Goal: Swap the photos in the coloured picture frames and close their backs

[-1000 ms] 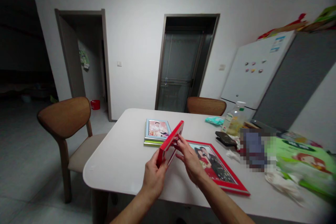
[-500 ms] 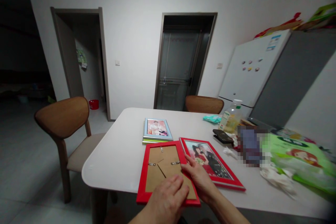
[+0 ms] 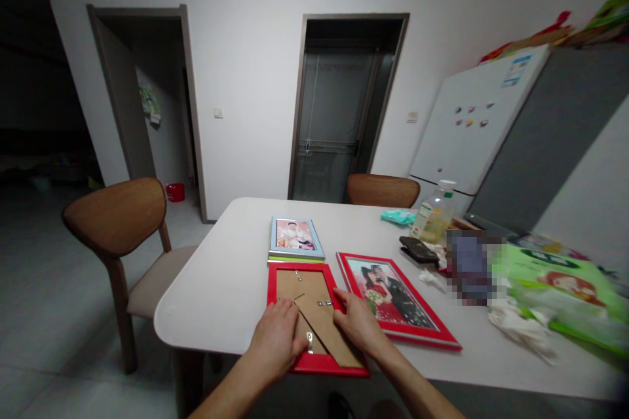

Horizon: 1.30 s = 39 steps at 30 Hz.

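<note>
A red picture frame (image 3: 309, 281) lies back side up at the table's near edge, its bottom rim jutting past that edge. Its brown backing carries small metal clips and a slanting brown support leg (image 3: 327, 332). Closed around the left rim is my left hand (image 3: 275, 337), its thumb near the bottom clip. My right hand (image 3: 361, 324) grips the right rim, fingers over the backing's edge. Just to the right, a second red frame (image 3: 445, 338) lies face up with a photo of a couple. Beyond the held frame is a small stack topped by a light blue frame (image 3: 272, 237).
On the table's right side are a clear bottle (image 3: 435, 216), a black wallet-like item (image 3: 419, 250), crumpled tissues (image 3: 521, 327) and a green package (image 3: 565, 281). A wooden chair (image 3: 118, 216) stands at the left; another chair (image 3: 383, 190) is behind the table.
My left hand has moved from the lower backing to the frame's left rim, uncovering the bottom clip and more of the support leg. The frame has turned slightly; my right hand stays on its right side.
</note>
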Each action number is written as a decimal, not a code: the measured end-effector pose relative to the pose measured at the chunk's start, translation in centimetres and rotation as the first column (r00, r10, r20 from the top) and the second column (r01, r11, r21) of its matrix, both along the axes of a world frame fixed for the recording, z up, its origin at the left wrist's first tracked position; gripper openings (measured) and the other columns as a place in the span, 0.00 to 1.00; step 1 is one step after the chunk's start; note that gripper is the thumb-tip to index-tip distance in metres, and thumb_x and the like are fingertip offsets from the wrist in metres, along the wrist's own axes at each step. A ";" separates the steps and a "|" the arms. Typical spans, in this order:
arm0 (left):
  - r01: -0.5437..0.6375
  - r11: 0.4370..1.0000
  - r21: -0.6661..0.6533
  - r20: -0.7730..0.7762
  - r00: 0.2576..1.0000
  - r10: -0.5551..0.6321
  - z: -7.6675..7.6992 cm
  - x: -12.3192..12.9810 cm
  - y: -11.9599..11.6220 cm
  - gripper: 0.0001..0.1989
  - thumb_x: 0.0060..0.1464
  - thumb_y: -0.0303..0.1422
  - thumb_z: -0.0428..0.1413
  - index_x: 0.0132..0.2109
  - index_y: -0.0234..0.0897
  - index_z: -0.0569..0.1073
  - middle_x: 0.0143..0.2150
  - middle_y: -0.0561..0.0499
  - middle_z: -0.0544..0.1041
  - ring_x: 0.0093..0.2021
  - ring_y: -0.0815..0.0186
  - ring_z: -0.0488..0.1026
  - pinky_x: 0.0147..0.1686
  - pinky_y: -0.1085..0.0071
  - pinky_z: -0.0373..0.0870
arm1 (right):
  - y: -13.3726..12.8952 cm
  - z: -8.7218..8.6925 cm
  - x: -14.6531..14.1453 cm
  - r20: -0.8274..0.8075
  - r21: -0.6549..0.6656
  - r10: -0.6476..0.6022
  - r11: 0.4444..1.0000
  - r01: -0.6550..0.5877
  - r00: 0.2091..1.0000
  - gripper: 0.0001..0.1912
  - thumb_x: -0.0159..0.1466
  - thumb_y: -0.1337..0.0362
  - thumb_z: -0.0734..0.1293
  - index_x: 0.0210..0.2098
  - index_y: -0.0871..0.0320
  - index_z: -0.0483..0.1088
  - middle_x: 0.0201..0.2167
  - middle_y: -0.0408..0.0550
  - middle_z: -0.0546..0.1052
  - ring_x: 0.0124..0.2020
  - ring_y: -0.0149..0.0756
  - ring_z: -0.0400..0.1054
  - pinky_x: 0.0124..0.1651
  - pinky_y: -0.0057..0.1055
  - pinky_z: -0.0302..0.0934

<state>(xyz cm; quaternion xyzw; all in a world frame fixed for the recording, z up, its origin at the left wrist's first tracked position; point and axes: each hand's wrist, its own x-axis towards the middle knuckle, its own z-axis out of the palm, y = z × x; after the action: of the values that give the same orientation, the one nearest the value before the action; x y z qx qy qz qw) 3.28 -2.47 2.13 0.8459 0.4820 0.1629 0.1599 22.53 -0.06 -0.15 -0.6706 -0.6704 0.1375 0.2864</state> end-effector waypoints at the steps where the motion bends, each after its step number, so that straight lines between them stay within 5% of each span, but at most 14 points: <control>1: -0.041 0.999 -0.009 -0.001 0.999 0.041 -0.1 -0.5 0.3 0.26 0.45 0.34 0.53 0.52 0.30 0.61 0.56 0.40 0.61 0.56 0.56 0.55 0.55 0.62 0.48 | -0.1 0.0 0.0 0.032 0.009 0.024 1.000 -0.024 0.999 0.24 0.48 0.70 0.57 0.45 0.64 0.66 0.42 0.54 0.72 0.44 0.38 0.65 0.47 0.29 0.55; 10: -0.204 0.978 -0.053 0.175 0.962 0.210 -2.3 -1.3 0.5 0.32 0.41 0.31 0.52 0.55 0.24 0.57 0.59 0.38 0.53 0.59 0.59 0.48 0.57 0.66 0.46 | 0.3 0.7 -0.5 0.185 0.043 0.046 0.998 -0.055 0.982 0.18 0.50 0.69 0.58 0.40 0.63 0.69 0.38 0.53 0.71 0.39 0.36 0.65 0.43 0.27 0.55; 21: -0.270 0.962 -0.049 0.301 0.914 0.272 -3.5 -1.7 1.0 0.33 0.39 0.30 0.51 0.55 0.23 0.55 0.59 0.39 0.54 0.59 0.60 0.50 0.57 0.67 0.46 | 0.6 0.5 -1.0 0.237 0.066 -0.012 0.998 -0.003 0.971 0.15 0.55 0.65 0.57 0.39 0.58 0.70 0.35 0.53 0.70 0.38 0.37 0.64 0.41 0.29 0.55; 25: -0.309 0.951 -0.027 0.356 0.885 0.298 -4.3 -1.8 1.2 0.30 0.41 0.28 0.48 0.55 0.25 0.56 0.57 0.40 0.57 0.57 0.62 0.54 0.56 0.70 0.48 | 0.7 0.8 -3.0 0.204 0.168 0.039 0.983 -0.074 0.978 0.16 0.56 0.64 0.58 0.41 0.58 0.69 0.45 0.53 0.66 0.46 0.39 0.59 0.47 0.30 0.52; 31: -0.311 0.950 0.034 0.363 0.889 0.278 -5.2 -1.9 1.6 0.27 0.43 0.26 0.45 0.54 0.24 0.58 0.56 0.38 0.60 0.56 0.62 0.56 0.55 0.67 0.51 | 1.9 1.1 -7.6 0.209 0.094 0.279 0.948 -0.303 0.937 0.12 0.56 0.63 0.58 0.32 0.57 0.72 0.33 0.49 0.71 0.38 0.35 0.62 0.42 0.26 0.53; 39: -0.311 0.950 -0.014 0.399 0.870 0.290 -4.4 -1.7 1.6 0.27 0.41 0.23 0.45 0.53 0.26 0.60 0.56 0.40 0.60 0.56 0.61 0.56 0.56 0.67 0.50 | 2.9 0.8 -9.0 0.288 0.087 0.221 0.963 -0.256 0.932 0.12 0.57 0.63 0.58 0.28 0.58 0.72 0.31 0.50 0.71 0.34 0.33 0.62 0.36 0.26 0.52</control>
<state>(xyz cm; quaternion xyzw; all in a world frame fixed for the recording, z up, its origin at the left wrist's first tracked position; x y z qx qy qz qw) 1.61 -0.90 -2.32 0.7139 0.5609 0.3655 0.2053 13.58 2.80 0.68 -0.5778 -0.7874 0.0349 0.2119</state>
